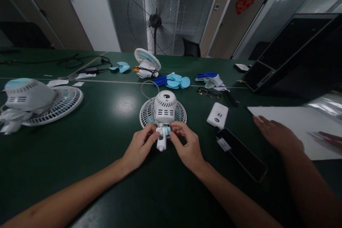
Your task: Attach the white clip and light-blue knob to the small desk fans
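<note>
Face down on the green table lies a small white fan, its motor housing up and its round grille beneath. A short white neck bracket sticks out from the housing toward me. My left hand is closed on the bracket's left side, thumb and fingers pinching it. On the other side, my right hand pinches a light-blue knob set in the bracket. The fingertips partly cover the joint between bracket and housing. A thin pale cable loop lies behind the fan.
Another fan lies at left; a third stands behind. Blue fan blades, gloves and glasses lie beyond. A white power bank and a phone are at right, near another person's hand on white paper.
</note>
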